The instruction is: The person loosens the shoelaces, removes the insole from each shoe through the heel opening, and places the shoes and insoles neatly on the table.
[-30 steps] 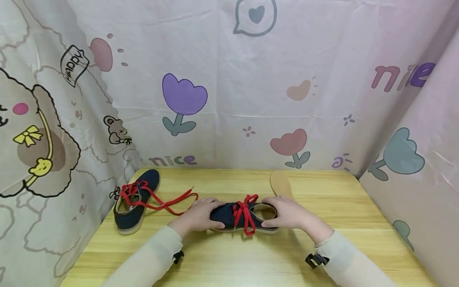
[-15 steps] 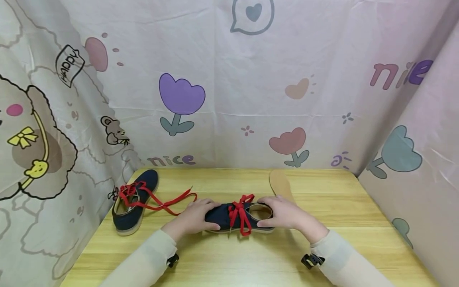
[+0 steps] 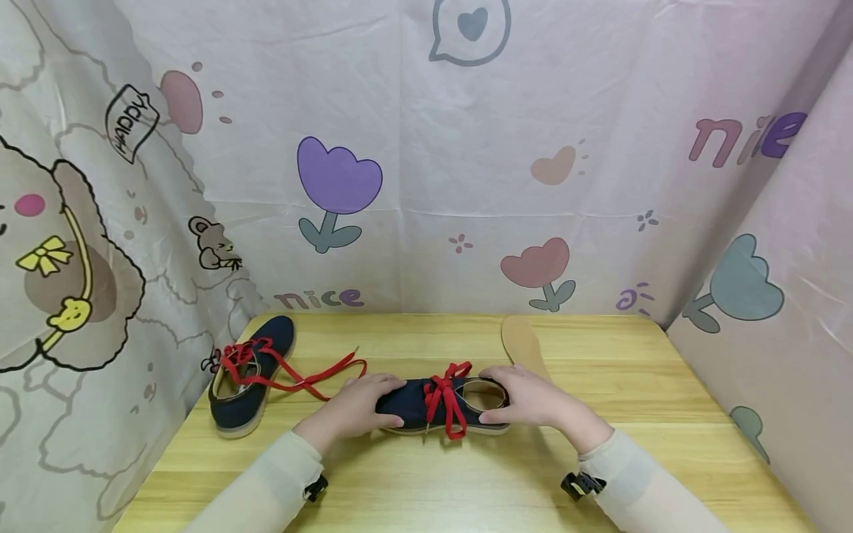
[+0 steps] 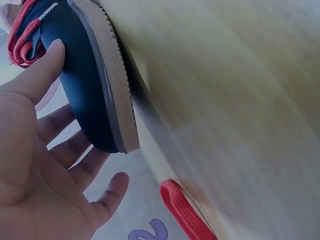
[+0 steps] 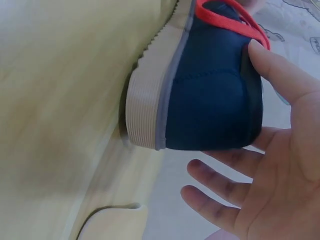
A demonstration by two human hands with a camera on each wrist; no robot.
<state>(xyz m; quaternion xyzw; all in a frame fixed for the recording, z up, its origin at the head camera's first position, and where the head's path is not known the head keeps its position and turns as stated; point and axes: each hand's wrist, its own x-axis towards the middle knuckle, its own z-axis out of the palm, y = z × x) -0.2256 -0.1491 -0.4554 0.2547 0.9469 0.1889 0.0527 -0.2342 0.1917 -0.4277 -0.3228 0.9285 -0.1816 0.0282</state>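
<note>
A navy canvas shoe lies sole-down on the wooden table, its toe to the left and its red lace tied in a bow. My left hand spans the toe, thumb on the near side and fingers behind; in the left wrist view the palm stands off the toe and the little finger sticks out. Around the heel, my right hand holds the shoe with thumb at the collar and fingers on the far side. The matching navy shoe rests at the left, its red laces loose and trailing toward my left hand.
A tan insole lies behind my right hand, partly hidden by it. The wooden table meets printed fabric curtains at the back and on both sides. Dark straps with small devices sit at both wrists.
The tied shoe has slid slightly left with both hands on it. In the last half second my left hand has drawn back a little, uncovering more of the toe.
</note>
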